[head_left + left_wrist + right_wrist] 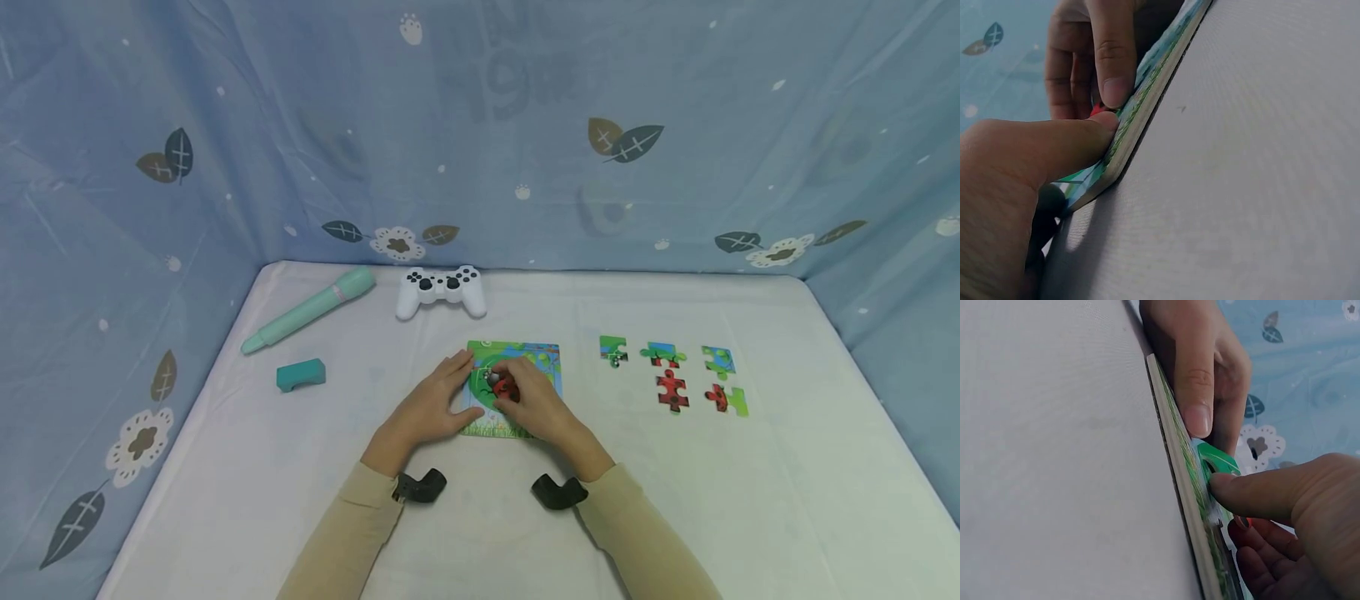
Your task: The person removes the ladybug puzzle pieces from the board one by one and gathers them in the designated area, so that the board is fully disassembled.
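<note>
A jigsaw puzzle board [551, 354] with a green and blue picture and a grassy lower border lies flat at the middle of the table. My left hand [431, 408] rests on its left side, fingers straight along the edge, the thumb on the lower left part. Over the board's middle, my right hand [542, 404] pinches a red and black puzzle piece [506, 387], largely covered by the fingers. In the right wrist view, the right thumb [1260, 490] lies on the board's surface, with a bit of red by the curled fingers. Whether the piece sits in its recess, I cannot tell.
Several loose puzzle pieces [672, 390] lie to the right of the board. A white game controller [441, 290] is behind it. A mint-green tapered tube [311, 310] and a small teal block [301, 374] lie at left. Blue patterned cloth [480, 167] rises behind the table.
</note>
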Demonstrator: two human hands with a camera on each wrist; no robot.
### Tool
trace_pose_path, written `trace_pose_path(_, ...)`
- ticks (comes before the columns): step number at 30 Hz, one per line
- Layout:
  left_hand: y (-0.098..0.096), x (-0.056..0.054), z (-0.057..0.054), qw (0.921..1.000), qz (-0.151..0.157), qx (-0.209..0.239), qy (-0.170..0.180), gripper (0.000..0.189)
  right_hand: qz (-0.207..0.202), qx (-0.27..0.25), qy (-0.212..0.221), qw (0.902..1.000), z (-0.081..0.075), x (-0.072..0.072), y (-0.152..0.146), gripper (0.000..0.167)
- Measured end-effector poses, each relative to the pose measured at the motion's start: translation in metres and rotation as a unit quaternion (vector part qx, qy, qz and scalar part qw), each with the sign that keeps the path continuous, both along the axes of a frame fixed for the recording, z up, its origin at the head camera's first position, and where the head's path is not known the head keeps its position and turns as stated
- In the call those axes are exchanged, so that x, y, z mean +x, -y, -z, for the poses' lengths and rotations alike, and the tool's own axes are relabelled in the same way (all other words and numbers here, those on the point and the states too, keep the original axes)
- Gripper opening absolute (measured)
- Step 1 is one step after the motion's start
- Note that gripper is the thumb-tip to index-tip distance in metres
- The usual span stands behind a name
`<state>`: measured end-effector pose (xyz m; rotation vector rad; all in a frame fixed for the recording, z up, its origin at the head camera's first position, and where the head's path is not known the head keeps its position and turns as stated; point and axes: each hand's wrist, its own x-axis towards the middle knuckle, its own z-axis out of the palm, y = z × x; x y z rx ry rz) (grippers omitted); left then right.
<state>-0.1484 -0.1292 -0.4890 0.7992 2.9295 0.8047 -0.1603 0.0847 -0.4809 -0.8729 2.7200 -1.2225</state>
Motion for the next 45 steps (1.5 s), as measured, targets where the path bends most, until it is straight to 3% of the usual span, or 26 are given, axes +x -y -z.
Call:
trace_pose_path(13, 0.0, 0.0, 0.001, 1.0, 0.001, -0.008, -0.003, 0.081, 0.012, -0.005, -0.009, 0.9999, -0.004, -0.001, -0.002, 0.043)
trace_pose_path(21, -0.001, -0.001, 0.003, 1.0, 0.004, -0.003, 0.001, 0.081, 0.025, -0.024, 0.029, 0.999, -0.015, -0.006, -0.021, 0.042)
trace_pose_path(31, 0.0, 0.0, 0.003, 1.0, 0.0, -0.001, -0.007, 0.081, 0.044, -0.037, 0.055, 0.9968, -0.025, -0.01, -0.074, 0.044)
trace_pose_path(38, -0.001, 0.0, 0.003, 1.0, 0.001, -0.005, -0.006, 0.081, 0.076, -0.031, 0.083, 0.9932, -0.021, -0.006, -0.124, 0.046)
trace_pose_path(45, 0.0, -0.001, 0.002, 1.0, 0.0, -0.002, -0.008, 0.08, 0.079, -0.028, 0.121, 0.9891, -0.016, -0.007, -0.165, 0.045)
